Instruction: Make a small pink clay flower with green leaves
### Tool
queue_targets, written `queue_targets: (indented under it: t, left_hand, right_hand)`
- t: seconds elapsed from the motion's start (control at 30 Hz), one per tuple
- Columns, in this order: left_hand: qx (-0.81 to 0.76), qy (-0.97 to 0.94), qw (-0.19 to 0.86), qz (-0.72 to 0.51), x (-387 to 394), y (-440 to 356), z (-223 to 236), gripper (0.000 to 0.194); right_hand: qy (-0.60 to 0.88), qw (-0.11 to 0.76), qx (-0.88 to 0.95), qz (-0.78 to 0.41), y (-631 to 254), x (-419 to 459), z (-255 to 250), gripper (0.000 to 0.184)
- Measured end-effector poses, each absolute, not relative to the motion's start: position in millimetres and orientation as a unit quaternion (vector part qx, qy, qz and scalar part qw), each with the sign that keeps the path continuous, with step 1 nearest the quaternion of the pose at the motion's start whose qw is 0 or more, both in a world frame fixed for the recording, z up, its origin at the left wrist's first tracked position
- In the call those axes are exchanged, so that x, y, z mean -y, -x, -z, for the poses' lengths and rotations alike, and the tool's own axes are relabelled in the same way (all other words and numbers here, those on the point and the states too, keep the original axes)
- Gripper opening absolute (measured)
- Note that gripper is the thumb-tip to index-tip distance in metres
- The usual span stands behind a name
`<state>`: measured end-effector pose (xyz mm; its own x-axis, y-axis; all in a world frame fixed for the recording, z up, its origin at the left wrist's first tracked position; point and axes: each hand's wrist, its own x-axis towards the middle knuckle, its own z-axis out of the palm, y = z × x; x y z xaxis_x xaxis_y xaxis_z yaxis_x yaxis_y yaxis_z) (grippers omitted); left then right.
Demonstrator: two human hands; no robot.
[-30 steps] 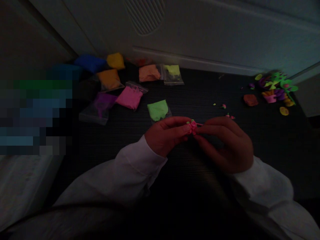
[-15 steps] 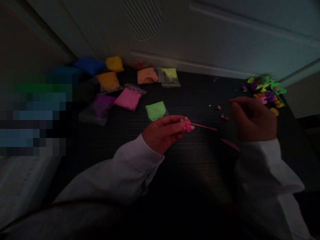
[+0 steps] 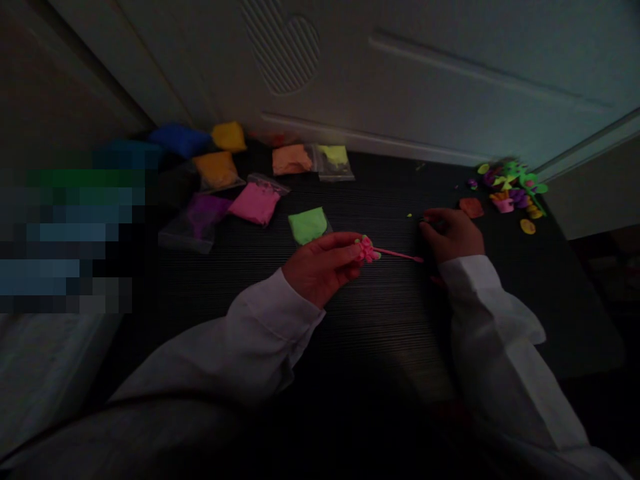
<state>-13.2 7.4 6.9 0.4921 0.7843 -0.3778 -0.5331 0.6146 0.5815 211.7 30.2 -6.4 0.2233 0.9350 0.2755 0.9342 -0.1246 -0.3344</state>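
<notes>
My left hand [image 3: 325,270] pinches a small pink clay flower [image 3: 367,250] with green tips between thumb and fingers. A thin pink modelling stick [image 3: 397,254] runs rightward from beside the flower; I cannot tell whether it is held or lies on the table. My right hand [image 3: 453,235] is low over the dark table, thumb and index finger pressed together, and anything between them is too small and dark to make out. A tiny yellow-green bit [image 3: 409,215] lies left of those fingertips. Behind the right hand is a flat red piece [image 3: 471,207].
Bags of coloured clay lie left and at the back: light green [image 3: 308,225], pink [image 3: 257,201], purple [image 3: 207,208], orange [image 3: 216,169], peach [image 3: 291,159] and others. Colourful clay pieces [image 3: 515,190] cluster at the right rear. A white panel [image 3: 425,87] rises behind the table.
My right hand has moved left and down to the table, over the spot where small red-and-green pieces lay. My left hand keeps its hold on the flower. The view has shifted slightly.
</notes>
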Motion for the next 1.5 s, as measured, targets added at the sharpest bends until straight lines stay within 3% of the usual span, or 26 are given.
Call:
queue_targets:
  t: [0.33,0.6,0.83,1.5]
  left_hand:
    - [-0.32,-0.153,0.859,-0.369,-9.7,17.3,-7.8,0.01]
    - [-0.293,-0.135,0.871,-0.37,-8.6,18.6,-9.1,0.011]
    - [-0.272,-0.139,0.876,-0.374,-7.2,16.7,-4.6,0.011]
    - [-0.304,-0.154,0.868,-0.361,-5.3,13.1,-5.5,0.008]
  right_hand:
    - [0.713,0.297,0.635,-0.021,-200.0,-22.4,-5.6,0.013]
    - [0.569,0.381,0.702,-0.196,-162.7,11.3,-31.6,0.013]
    - [0.471,0.392,0.73,-0.303,-139.2,28.5,-27.5,0.022]
    - [0.478,0.43,0.73,-0.231,-138.1,25.7,-17.0,0.024]
